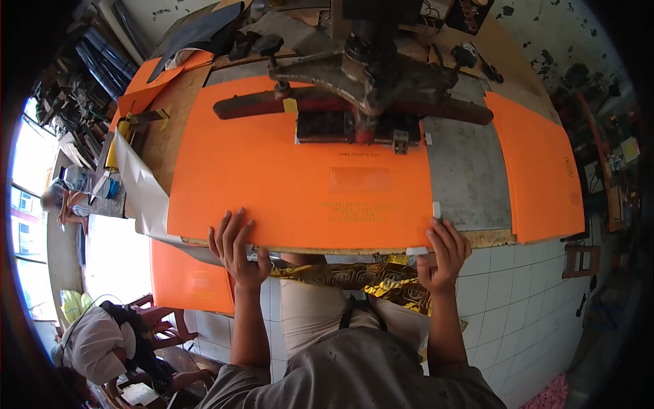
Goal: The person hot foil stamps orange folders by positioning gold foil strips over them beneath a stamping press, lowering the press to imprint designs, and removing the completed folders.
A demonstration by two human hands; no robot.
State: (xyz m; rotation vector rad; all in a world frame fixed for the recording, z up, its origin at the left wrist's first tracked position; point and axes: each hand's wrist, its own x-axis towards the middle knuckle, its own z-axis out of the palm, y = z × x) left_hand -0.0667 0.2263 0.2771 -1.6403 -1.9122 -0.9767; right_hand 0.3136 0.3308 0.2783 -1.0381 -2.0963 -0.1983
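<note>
A large orange sheet (245,170) lies flat under a dark metal press (364,75). Gold printed lines and a rectangular outline show on its right half. My left hand (237,249) rests at the sheet's front edge, its fingers spread on the orange surface. At the front right corner, my right hand (444,255) has its fingers apart, beside two small white blocks (437,210). Neither hand holds anything. Crumpled gold foil (340,275) hangs below the table's front edge, between my forearms.
More orange sheets lie at the right (541,174) and lower left (187,276). A grey metal plate (470,170) borders the main sheet. One person (105,341) sits at the lower left; another (67,203) is farther back. Tools (480,58) lie at the back right.
</note>
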